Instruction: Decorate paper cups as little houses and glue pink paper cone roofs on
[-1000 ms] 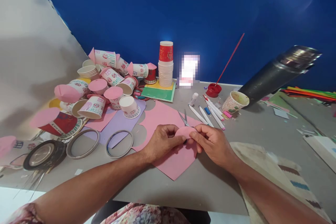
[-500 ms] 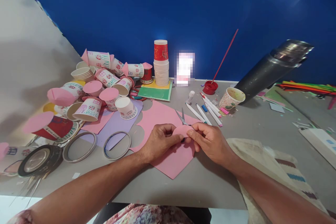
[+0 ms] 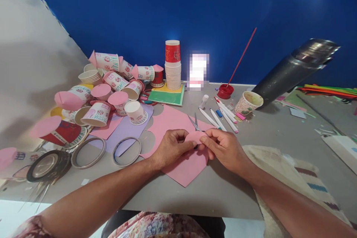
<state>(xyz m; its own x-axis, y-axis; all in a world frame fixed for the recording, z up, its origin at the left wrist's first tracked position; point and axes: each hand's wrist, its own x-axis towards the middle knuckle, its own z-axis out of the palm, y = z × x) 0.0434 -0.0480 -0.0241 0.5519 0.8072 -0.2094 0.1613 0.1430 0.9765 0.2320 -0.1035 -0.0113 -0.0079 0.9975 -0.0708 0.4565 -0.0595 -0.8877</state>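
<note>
Left hand, right hand: barely moved since the earlier frame as the view shifts; close together, pinching opposite edges, likely for steadiness.
Pink piece: clamped between them, above the pink sheet.
Scissors: blades spread beyond it, perhaps for easy reach.

Smooth, matt pink paper sheet, shiny metal scissors, paper cups, flask with glossy metal top, rough-looking cloth, smooth matt counter.
</note>
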